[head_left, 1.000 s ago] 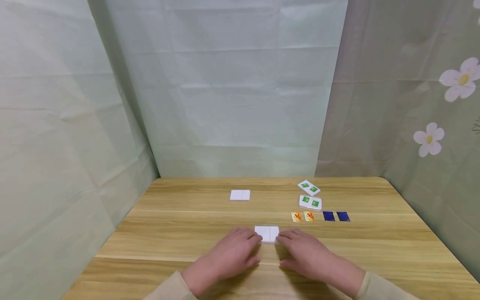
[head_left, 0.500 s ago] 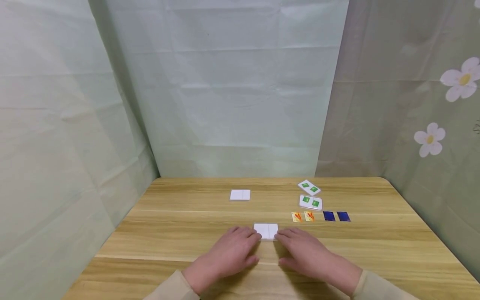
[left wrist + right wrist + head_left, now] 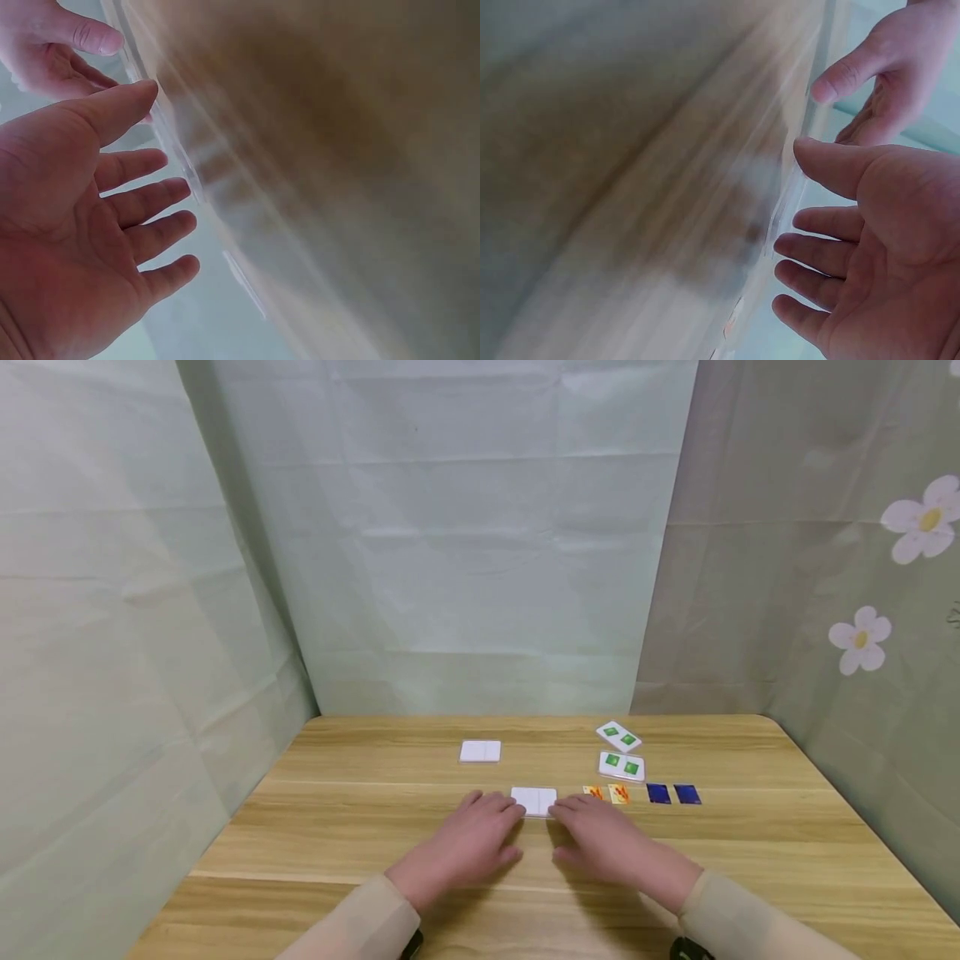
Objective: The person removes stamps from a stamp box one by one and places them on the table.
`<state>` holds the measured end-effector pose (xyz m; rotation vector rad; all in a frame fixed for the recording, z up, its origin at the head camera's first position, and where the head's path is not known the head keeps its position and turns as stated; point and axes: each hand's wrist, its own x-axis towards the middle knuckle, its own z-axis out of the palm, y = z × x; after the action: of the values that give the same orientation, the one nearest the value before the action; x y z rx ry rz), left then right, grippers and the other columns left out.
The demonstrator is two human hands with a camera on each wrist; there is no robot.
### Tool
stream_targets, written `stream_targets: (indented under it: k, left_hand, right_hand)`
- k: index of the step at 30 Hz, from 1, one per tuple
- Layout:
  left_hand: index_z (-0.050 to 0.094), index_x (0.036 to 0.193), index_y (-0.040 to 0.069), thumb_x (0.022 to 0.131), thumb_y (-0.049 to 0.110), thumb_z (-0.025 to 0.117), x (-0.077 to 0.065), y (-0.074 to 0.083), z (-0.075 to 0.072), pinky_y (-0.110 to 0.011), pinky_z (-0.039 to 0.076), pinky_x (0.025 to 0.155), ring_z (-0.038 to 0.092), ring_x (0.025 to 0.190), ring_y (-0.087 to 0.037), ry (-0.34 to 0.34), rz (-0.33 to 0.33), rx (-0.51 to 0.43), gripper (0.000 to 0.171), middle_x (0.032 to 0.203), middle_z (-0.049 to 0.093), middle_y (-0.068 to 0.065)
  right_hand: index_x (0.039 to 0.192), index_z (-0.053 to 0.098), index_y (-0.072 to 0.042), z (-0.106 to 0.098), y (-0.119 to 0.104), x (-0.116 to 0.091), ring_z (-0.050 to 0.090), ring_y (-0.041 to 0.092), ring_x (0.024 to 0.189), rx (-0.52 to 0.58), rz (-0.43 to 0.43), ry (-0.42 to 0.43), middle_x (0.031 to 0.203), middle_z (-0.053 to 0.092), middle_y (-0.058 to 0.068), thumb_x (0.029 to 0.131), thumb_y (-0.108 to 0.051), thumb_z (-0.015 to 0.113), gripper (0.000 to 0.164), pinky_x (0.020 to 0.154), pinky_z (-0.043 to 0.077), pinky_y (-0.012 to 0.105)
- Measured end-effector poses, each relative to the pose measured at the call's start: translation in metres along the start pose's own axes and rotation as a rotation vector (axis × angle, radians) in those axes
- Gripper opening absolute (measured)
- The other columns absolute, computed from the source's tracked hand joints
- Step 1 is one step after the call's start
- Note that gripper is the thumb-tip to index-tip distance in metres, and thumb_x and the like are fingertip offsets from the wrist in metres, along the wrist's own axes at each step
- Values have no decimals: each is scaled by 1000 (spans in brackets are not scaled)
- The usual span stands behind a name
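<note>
A white rectangular card [image 3: 535, 799] with a clear edge and a faint line down its middle lies flat on the table between both hands. My left hand [image 3: 477, 832] touches its near left corner with the fingertips. Its fingers [image 3: 154, 196] look nearly straight in the left wrist view, thumb apart. At the near right corner, my right hand [image 3: 602, 837] touches the card with its fingertips. In the right wrist view that hand [image 3: 889, 232] also has extended fingers. Neither palm grips anything.
Farther back lies another white card [image 3: 480, 751]. Two cards with green squares, a tilted one [image 3: 618, 737] and a nearer one [image 3: 622, 766], lie at back right. Small orange squares [image 3: 619, 793], one partly behind my right hand, sit beside dark blue squares [image 3: 658, 793]. Curtains surround the table [image 3: 337, 827].
Both hands have moved forward, away from me, and the white card between them has slid the same way. The right hand now partly covers an orange square. The other cards stay put.
</note>
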<state>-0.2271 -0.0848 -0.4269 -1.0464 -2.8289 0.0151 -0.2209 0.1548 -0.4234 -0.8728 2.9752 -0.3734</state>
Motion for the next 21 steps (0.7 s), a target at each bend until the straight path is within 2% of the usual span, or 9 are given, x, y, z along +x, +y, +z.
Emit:
stream_targets:
  k: [5, 14, 21]
  left_hand:
    - [69, 144, 10, 101, 40, 82, 14, -6, 2, -56, 45, 120, 61, 138, -27, -13, -22, -22, 54, 145, 69, -7]
    - [69, 141, 10, 101, 40, 82, 36, -14, 7, -55, 43, 121, 62, 137, -27, -29, -58, -29, 52, 143, 70, -7]
    - [71, 137, 10, 101, 41, 82, 50, -20, 9, -54, 43, 121, 62, 135, -26, -40, -88, -18, 48, 139, 72, -6]
  right_hand:
    - [144, 69, 0, 0, 4, 10, 59, 39, 142, 0, 34, 0, 148, 67, 19, 98, -31, 88, 59, 120, 45, 56]
    - [141, 69, 4, -2, 13, 26, 61, 41, 138, -8, 20, 39, 143, 69, 22, 100, -24, 85, 53, 118, 47, 56]
    - [141, 69, 5, -4, 21, 39, 60, 43, 139, -8, 32, 33, 144, 68, 24, 102, -22, 83, 50, 119, 46, 57]
